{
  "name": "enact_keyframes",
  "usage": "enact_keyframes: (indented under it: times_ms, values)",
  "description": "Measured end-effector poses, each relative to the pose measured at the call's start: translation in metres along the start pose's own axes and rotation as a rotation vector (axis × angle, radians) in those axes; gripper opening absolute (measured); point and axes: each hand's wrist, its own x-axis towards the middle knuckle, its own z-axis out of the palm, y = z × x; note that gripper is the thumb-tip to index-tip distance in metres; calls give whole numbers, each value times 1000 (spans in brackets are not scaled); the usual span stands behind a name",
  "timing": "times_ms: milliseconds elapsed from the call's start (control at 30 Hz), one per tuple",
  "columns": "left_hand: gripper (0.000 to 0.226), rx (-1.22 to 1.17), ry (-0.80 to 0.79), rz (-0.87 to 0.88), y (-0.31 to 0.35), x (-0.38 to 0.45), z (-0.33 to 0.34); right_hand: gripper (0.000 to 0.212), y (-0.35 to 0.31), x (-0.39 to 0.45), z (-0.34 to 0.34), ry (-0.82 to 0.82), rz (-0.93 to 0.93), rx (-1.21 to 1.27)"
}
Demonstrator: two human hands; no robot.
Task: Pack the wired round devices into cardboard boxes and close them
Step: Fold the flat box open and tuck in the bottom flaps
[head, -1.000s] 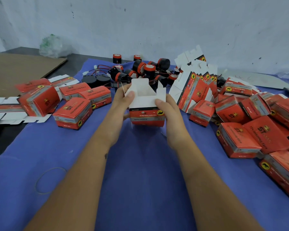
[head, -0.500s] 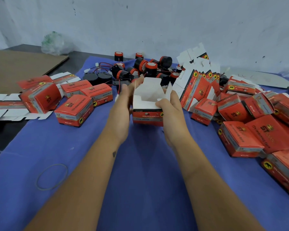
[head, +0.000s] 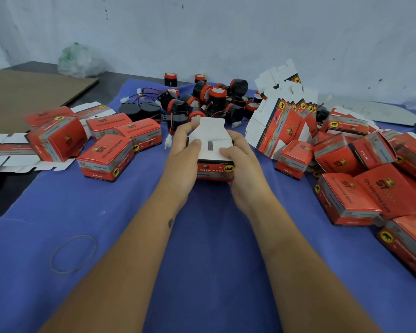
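Observation:
A red cardboard box (head: 215, 170) stands on the blue cloth at the centre, held between both hands. My left hand (head: 184, 150) grips its left side, thumb pressing the left white side flap down. My right hand (head: 243, 162) grips the right side, thumb on the right flap. Both side flaps lie folded inward with a narrow dark gap between them. The white lid flap (head: 210, 127) still stands up at the back. Behind it lies a heap of round black and red wired devices (head: 209, 97). What the box holds is hidden.
Closed red boxes lie at the left (head: 106, 157) and in a large pile at the right (head: 360, 179). Flat unfolded cartons (head: 283, 116) lean behind the right pile, others lie at the far left (head: 7, 150). A rubber band (head: 73, 253) lies near left. Brown cardboard sheet (head: 22, 97) at back left.
The box's two side flaps, open before, are now folded inward under my thumbs. Both hands closed in over the top of the box.

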Motion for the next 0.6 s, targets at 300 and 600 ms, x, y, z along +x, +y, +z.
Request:
enact_keyframes:
  times_ms: [300,600]
  values:
    - [26,-112,-25,-34,3,-6,1,29,1,-4,-3,32,-54,34]
    - [50,42,-21,11,2,-4,0,40,-3,-2,-2,104,-52,-123]
